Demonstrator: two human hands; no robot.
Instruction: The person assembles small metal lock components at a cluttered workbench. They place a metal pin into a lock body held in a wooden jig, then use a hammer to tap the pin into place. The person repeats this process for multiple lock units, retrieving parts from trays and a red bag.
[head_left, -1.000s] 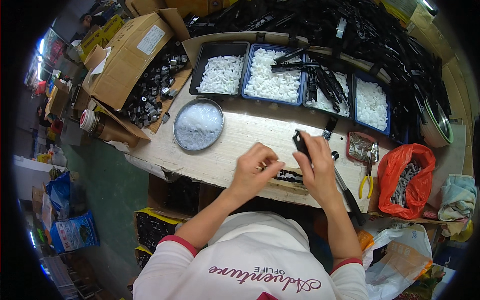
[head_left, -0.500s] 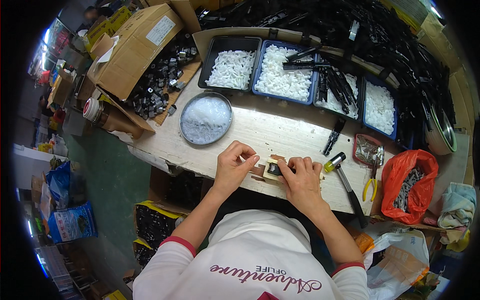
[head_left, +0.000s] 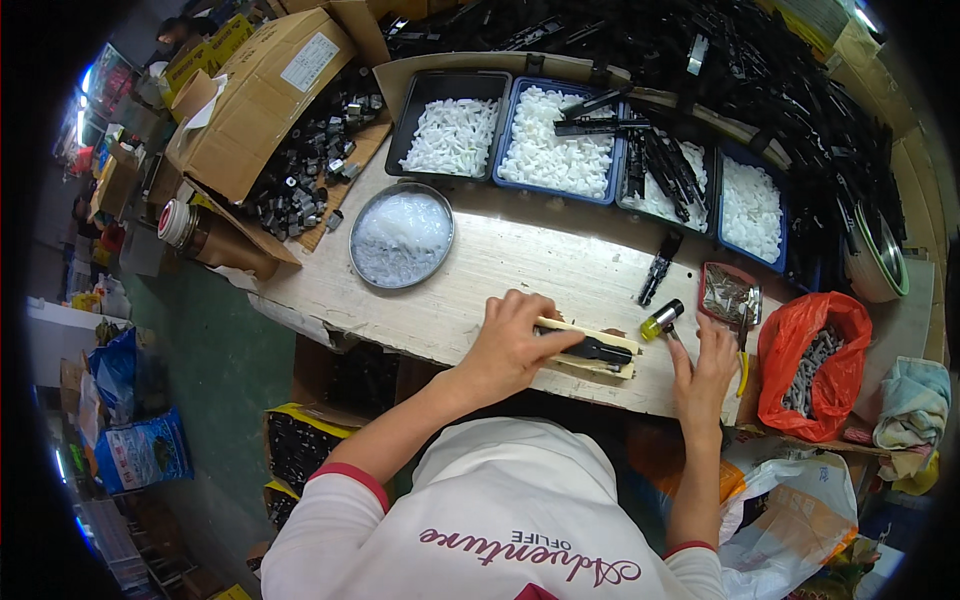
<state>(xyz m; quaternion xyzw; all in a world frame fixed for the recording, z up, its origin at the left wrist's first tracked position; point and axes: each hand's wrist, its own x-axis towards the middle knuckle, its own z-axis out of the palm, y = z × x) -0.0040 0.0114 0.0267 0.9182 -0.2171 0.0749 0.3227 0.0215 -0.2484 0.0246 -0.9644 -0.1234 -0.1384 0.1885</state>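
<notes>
Slim black part lies in the pale holder
Left hand grips and hides its left end; right of the holder, right hand is at the hammer, its closure I cannot tell; behind the holder stands blue bin with white pieces

White shirt, 2 red, perhaps ribbed cuffs

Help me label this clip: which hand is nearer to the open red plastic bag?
Right. The right hand is just left of the red plastic bag; the left hand is farther left, at the black part.
</notes>
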